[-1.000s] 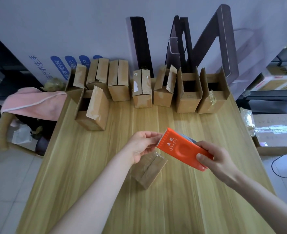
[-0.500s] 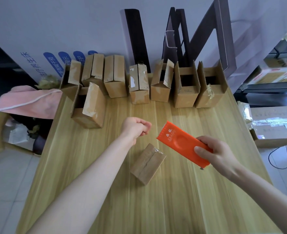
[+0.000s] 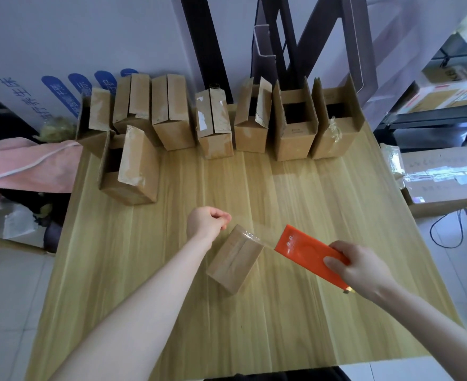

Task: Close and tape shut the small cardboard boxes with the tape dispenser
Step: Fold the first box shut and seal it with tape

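head view, small closed brown cardboard box (image 3: 235, 259): long axis and top seam run away, tilted right.
flat orange plastic tape dispenser (image 3: 306, 251): just right of box's far end, mouth toward it.
right hand (image 3: 364, 268): clamped round dispenser's rear.
left hand (image 3: 209, 222): just left of that end, fingers curled; pinching tape or not, cannot tell.

Packing storeroom | shelving (image 3: 430, 116) stacked with cartons (image 3: 447, 96) | cardboard boxes (image 3: 295, 127) lining wooden table (image 3: 254, 312)
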{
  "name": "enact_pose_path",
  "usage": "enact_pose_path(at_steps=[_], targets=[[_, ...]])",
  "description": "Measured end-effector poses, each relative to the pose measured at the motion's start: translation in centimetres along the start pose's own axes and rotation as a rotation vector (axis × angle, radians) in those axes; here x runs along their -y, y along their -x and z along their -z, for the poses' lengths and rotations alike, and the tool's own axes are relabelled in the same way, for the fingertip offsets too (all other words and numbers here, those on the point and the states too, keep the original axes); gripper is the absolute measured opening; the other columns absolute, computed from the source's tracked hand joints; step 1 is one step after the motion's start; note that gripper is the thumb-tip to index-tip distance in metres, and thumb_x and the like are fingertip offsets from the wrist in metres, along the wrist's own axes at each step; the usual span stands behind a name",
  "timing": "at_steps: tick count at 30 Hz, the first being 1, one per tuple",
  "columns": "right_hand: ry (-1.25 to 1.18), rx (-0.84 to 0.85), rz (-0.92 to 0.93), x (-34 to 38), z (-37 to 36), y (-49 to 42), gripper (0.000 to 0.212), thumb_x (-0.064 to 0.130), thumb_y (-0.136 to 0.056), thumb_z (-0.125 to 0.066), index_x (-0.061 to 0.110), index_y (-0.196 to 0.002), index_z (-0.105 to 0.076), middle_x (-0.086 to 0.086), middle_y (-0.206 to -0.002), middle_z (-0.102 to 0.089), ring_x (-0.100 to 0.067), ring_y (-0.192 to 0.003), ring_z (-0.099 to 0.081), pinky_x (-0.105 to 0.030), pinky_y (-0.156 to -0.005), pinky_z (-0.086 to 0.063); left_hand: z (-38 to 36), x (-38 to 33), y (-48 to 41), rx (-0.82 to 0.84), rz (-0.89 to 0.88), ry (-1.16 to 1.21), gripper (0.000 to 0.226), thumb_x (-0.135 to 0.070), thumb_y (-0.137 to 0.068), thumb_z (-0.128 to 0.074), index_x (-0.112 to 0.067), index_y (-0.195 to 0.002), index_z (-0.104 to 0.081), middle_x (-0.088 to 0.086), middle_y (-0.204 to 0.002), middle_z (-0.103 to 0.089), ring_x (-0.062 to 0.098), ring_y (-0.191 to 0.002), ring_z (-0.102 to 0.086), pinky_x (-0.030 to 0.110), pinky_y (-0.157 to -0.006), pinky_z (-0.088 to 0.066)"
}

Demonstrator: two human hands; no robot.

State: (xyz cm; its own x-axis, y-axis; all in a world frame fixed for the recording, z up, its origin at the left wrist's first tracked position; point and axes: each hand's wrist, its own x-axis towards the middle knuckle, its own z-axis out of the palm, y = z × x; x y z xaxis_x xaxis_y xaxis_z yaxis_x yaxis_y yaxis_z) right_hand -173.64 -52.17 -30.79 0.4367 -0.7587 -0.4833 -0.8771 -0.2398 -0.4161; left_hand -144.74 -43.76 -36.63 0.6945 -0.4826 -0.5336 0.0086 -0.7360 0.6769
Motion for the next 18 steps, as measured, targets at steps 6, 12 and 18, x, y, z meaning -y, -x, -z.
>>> enact_pose_path(at_steps=[6, 12, 18], targets=[[0.09, 0.026, -0.052, 0.3, -1.3, -0.8, 0.006, 0.032, -0.088, -0.056, 0.028, -0.091, -0.059, 0.009, -0.072, -0.062, -0.013, -0.059, -0.063, -0.022, -0.045, -0.033, -1.2, 1.2, -0.3, -0.004, 0.038, -0.038, 0.012, -0.027, -0.079, -0.077, -0.026, -0.07, -0.071, -0.007, -0.067, -0.072, 0.012, -0.071, -0.07, 0.038, -0.082, -0.057], [0.161, -0.003, -0.04, 0.9, -2.5, -1.5, 0.017, 0.036, -0.087, -0.052, 0.024, -0.096, -0.061, 0.005, -0.076, -0.066, -0.019, -0.064, -0.066, -0.03, -0.062, -0.054, -2.0, 2.2, -0.8, -0.023, 0.039, -0.047, 0.015, -0.032, -0.08, -0.075, -0.03, -0.067, -0.069, -0.015, -0.069, -0.07, 0.007, -0.072, -0.069, 0.036, -0.082, -0.057], [0.279, -0.052, 0.022, 1.9, -3.2, -1.7, 0.022, 0.037, -0.09, -0.051, 0.021, -0.102, -0.06, 0.005, -0.076, -0.056, -0.023, -0.074, -0.057, -0.027, -0.057, -0.038, -2.9, 3.1, -0.5, -0.031, 0.032, -0.048, 0.009, -0.037, -0.087, -0.068, -0.032, -0.081, -0.072, -0.019, -0.085, -0.065, 0.004, -0.077, -0.057, 0.024, -0.073, -0.046]])
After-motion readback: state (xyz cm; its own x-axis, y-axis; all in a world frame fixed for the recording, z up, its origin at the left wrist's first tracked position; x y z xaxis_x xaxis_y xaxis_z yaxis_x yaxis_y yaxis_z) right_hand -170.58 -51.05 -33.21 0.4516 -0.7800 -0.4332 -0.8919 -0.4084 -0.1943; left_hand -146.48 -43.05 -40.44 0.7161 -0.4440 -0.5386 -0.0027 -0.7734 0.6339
